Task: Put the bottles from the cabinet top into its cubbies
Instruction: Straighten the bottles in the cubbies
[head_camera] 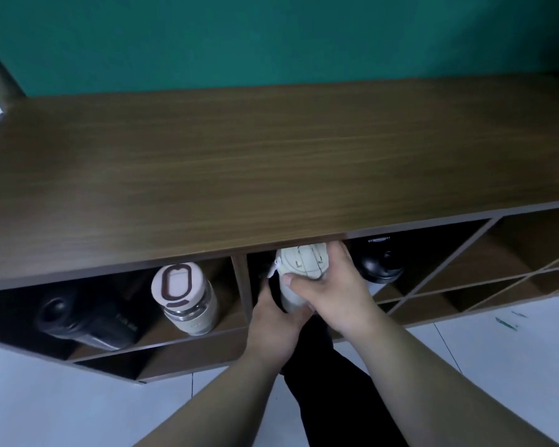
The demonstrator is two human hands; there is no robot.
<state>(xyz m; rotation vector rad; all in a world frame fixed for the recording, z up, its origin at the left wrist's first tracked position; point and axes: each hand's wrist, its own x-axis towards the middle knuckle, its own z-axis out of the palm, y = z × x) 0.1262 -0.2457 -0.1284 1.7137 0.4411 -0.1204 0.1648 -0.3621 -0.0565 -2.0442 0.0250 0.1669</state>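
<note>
Both hands hold the white bottle [299,275] at the mouth of the middle cubby [304,253], just under the front edge of the cabinet top [271,162]. The right hand [329,291] wraps the bottle's upper body from the right, its fingers [299,282] curled and pressed against the wall just below the lid. The left hand [275,321] cups the lower body from below and left; its fingers are hidden behind the bottle, so their spread cannot be told. The two-handed grip is judged to serve guidance: one hand bears the weight, the other steers the lid end under the low edge.

The bottle is tilted, lid end foremost into the opening. This suits the shallow headroom of the cubby, which an upright bottle might not clear.

A black bottle [380,262] already stands in the same cubby, just right of the right hand. The white bottle goes to its left, where free floor remains. Contact with the black bottle is the chief risk.

The left cubby holds a glass bottle [188,298] with a pale lid and a dark flask [84,321] lying on its side. The cubbies at right show no bottles.

The cabinet top in view carries no bottles, so this is judged the last placement, or near it.
</note>
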